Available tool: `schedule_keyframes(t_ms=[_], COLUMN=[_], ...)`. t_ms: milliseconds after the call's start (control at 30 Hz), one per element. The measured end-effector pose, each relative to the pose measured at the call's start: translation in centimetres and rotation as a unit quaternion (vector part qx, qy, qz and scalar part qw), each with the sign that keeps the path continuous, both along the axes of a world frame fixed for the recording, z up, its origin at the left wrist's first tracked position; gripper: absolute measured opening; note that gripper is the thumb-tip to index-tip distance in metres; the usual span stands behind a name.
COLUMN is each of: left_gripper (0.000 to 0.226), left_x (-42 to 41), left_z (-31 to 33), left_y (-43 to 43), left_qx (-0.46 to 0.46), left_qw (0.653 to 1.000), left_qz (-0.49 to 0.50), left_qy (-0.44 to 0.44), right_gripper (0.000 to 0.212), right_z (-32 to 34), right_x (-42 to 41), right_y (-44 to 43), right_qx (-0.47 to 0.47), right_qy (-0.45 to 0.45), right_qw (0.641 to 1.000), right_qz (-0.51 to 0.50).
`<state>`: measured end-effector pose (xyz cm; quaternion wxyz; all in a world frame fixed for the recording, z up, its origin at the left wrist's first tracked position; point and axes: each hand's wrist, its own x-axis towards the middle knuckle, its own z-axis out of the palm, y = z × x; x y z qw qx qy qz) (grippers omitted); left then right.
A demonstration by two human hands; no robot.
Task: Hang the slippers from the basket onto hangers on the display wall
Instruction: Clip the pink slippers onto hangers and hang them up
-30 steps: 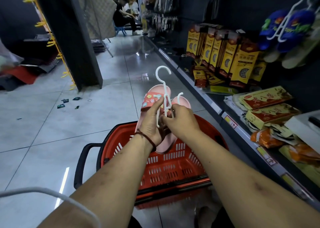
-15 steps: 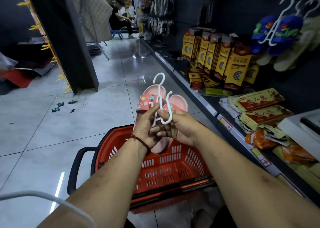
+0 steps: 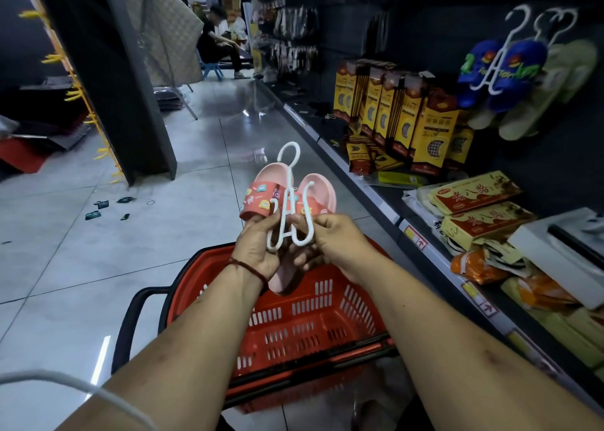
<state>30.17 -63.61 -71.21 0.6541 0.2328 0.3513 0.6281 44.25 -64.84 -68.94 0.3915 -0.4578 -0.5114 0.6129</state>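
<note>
A pair of pink slippers [image 3: 261, 198] with cartoon charms on the straps is held above the red basket [image 3: 313, 316]. A white plastic hanger [image 3: 287, 208] lies against them, its hook pointing up and its two prongs by the straps. My left hand [image 3: 255, 250] grips the left slipper and the hanger's lower left loop. My right hand [image 3: 333, 241] pinches the hanger's right prong and supports the right slipper [image 3: 318, 190]. On the dark display wall at the upper right, blue slippers [image 3: 503, 74] and pale green slippers [image 3: 539, 100] hang on white hangers.
A shelf [image 3: 408, 221] on the right carries yellow boxes [image 3: 395, 113] and packets [image 3: 474, 195]. The grey tiled floor [image 3: 81, 267] spreads left, with small bits of litter. A dark pillar [image 3: 108, 70] stands at left. A person sits far back in the aisle [image 3: 212, 44].
The hanger has slid lower against the slippers, and both hands have shifted their grip on it. The slippers and hands sit slightly lower and closer to the basket than a second ago.
</note>
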Motion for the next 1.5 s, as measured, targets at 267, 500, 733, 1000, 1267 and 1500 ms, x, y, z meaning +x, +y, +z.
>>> schedule_keyframes(t_ms=[267, 500, 733, 1000, 1267, 1500], left_gripper=[0.033, 0.014, 0.041, 0.056, 0.017, 0.017], left_x=[-0.6, 0.5, -0.8, -1.3, -5.3, -8.1], left_z=[0.1, 0.3, 0.1, 0.8, 1.0, 0.2], left_y=[0.0, -1.4, -1.8, -2.6, -3.2, -4.1], left_qx=[0.013, 0.002, -0.012, 0.024, 0.034, 0.006], left_qw=[1.000, 0.993, 0.991, 0.983, 0.939, 0.910], left_qz=[0.012, -0.036, -0.055, -0.116, -0.088, -0.143], left_qy=[-0.007, 0.109, 0.119, 0.144, 0.331, 0.390], right_gripper=[0.020, 0.029, 0.037, 0.018, 0.007, 0.011], right_z=[0.2, -0.3, 0.0, -0.2, -0.2, -0.2], right_x=[0.9, 0.9, 1.0, 0.1, 2.9, 4.2], right_y=[0.5, 1.8, 2.5, 2.5, 4.3, 4.7], right_qx=[0.128, 0.266, 0.167, 0.035, 0.048, 0.058], right_qy=[-0.147, -0.341, -0.316, -0.072, -0.087, -0.084], right_qw=[0.966, 0.894, 0.930, 0.989, 0.969, 0.979], right_qz=[-0.172, -0.119, -0.089, -0.126, -0.228, -0.175])
